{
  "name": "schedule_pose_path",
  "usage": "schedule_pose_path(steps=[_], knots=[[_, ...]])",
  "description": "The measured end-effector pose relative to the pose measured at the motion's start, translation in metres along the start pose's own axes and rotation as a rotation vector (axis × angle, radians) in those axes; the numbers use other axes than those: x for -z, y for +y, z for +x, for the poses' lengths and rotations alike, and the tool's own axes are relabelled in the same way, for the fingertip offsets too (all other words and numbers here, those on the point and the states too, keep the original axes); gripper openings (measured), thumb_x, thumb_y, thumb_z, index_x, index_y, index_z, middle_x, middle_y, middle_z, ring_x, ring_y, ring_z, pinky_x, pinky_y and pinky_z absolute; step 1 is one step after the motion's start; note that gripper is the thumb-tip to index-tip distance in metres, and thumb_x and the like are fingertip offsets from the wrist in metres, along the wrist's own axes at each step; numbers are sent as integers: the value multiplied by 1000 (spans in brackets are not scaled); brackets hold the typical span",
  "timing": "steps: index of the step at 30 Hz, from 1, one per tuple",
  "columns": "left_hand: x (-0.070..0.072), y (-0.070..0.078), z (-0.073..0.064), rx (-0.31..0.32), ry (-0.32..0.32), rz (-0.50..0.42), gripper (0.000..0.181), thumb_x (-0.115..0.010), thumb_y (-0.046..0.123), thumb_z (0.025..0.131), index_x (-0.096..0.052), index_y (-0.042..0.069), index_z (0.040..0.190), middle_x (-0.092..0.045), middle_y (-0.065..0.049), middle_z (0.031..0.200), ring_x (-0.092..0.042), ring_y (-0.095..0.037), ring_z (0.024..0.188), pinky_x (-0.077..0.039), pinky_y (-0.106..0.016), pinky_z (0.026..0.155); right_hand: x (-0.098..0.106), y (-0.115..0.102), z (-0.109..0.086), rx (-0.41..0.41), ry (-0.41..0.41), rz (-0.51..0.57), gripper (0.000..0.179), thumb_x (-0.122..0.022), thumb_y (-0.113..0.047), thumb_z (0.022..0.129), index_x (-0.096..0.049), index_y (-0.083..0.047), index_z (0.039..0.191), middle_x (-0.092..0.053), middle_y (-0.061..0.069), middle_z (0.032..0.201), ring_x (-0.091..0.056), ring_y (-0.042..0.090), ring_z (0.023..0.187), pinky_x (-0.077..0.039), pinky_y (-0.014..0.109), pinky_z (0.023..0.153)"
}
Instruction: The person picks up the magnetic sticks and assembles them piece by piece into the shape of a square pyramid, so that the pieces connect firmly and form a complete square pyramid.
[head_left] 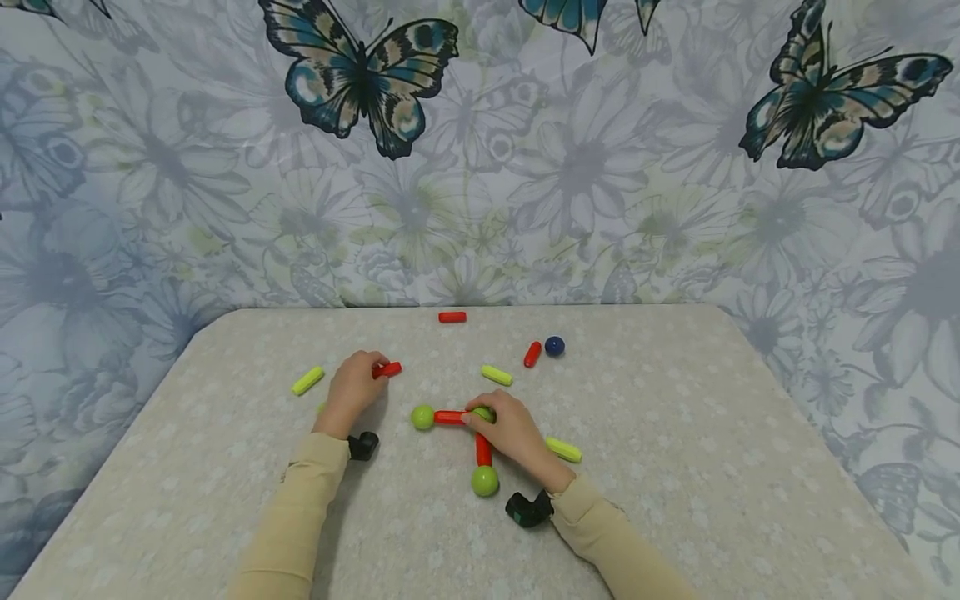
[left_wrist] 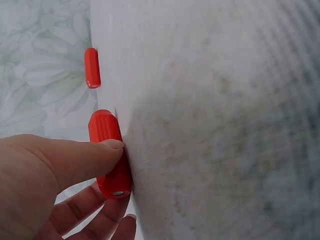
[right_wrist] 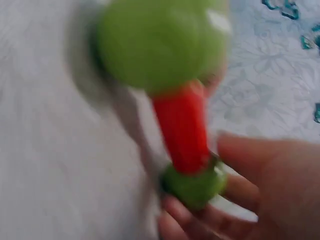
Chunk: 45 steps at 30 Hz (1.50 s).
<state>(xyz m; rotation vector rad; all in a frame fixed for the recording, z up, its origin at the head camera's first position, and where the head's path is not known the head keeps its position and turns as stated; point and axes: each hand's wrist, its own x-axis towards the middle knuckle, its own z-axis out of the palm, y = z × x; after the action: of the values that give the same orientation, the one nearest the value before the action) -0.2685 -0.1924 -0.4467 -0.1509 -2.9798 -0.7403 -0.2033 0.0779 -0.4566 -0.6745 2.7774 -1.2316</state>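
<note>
In the head view my left hand [head_left: 356, 390] pinches a red rod [head_left: 392, 369] at the left of the table. The left wrist view shows the thumb lying across that ridged red rod [left_wrist: 118, 181], which has a small metal disc in its end. My right hand [head_left: 519, 432] grips the green corner ball [head_left: 487, 413] of an L-shaped piece. From this ball one red rod [head_left: 449, 417] runs left to a green ball [head_left: 423, 417]. Another red rod [head_left: 483, 451] runs toward me to a green ball [head_left: 485, 481], large in the right wrist view.
Yellow-green rods lie at the left [head_left: 307, 381], behind the right hand [head_left: 497, 375] and beside the right wrist [head_left: 564, 450]. Toward the back are a red rod [head_left: 452, 317], another red rod [head_left: 532, 354] and a dark blue ball [head_left: 555, 347]. A butterfly-patterned cloth [head_left: 480, 208] rises behind the table.
</note>
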Motion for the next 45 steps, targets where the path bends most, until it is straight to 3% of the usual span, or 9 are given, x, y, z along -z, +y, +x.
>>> schedule_pose_path(steps=[6,13,16,20,24,28,33,40,45], knots=[[-1,-1,-1,22,-17,-2,25,-64,1,85,-63,-4,109,-56,-19,96,-54,-31,82,-45,-44,74,18,8,-16,70,-120,8,27,-65,-19,90,-66,-4,113,-56,-2,90,-47,13,73,-42,26,65],[0,-3,-2,2,6,-2,26,-63,1,85,-63,-6,110,-55,-21,96,-54,-33,81,-45,-46,74,16,1,-38,6,43,-71,28,-74,-31,81,-68,-7,92,-50,-7,70,-44,7,60,-40,23,54],[1,-3,-2,10,0,-1,28,-63,1,86,-63,-6,113,-55,-22,97,-54,-32,82,-45,-45,73,14,-6,-49,-6,48,-117,41,-73,-35,81,-63,-4,106,-50,-8,70,-45,6,59,-40,22,53],[3,-2,-3,11,2,-13,28,-63,1,86,-63,-6,113,-55,-22,98,-53,-33,82,-44,-44,74,14,-15,-62,46,-29,-169,52,-71,-29,84,-54,-8,129,-54,-8,80,-47,5,64,-42,22,57],[4,-3,-3,-9,13,-32,28,-64,1,86,-64,-6,113,-55,-22,98,-54,-34,83,-44,-45,75,13,-19,-70,125,-87,-196,42,-68,-24,87,-60,-16,127,-55,-9,86,-46,4,67,-41,21,58],[2,-3,-4,-35,-12,-45,29,-65,2,86,-64,-5,114,-56,-20,99,-54,-32,85,-44,-45,76,10,-19,-75,149,-85,-147,36,-69,-23,86,-64,-17,122,-54,-12,88,-45,4,68,-41,20,60],[0,6,-10,-121,-57,-60,28,-67,2,85,-66,-2,112,-59,-17,99,-55,-31,90,-43,-45,81,5,-15,-79,186,-33,-103,36,-71,-21,84,-65,-16,120,-53,-9,91,-47,6,72,-42,21,61],[-10,28,-27,-366,-232,-193,25,-69,4,85,-68,2,109,-59,-4,94,-54,-19,84,-45,-36,75,3,-10,-81,198,-25,-95,36,-69,-23,86,-63,-17,121,-59,-10,101,-52,8,87,-45,25,74],[-14,42,-39,-472,-279,-258,25,-71,5,83,-69,3,108,-59,0,91,-52,-15,77,-44,-30,69,1,-8,-82,223,-18,-84,35,-68,-23,87,-62,-16,121,-61,-9,105,-53,9,91,-45,28,76]])
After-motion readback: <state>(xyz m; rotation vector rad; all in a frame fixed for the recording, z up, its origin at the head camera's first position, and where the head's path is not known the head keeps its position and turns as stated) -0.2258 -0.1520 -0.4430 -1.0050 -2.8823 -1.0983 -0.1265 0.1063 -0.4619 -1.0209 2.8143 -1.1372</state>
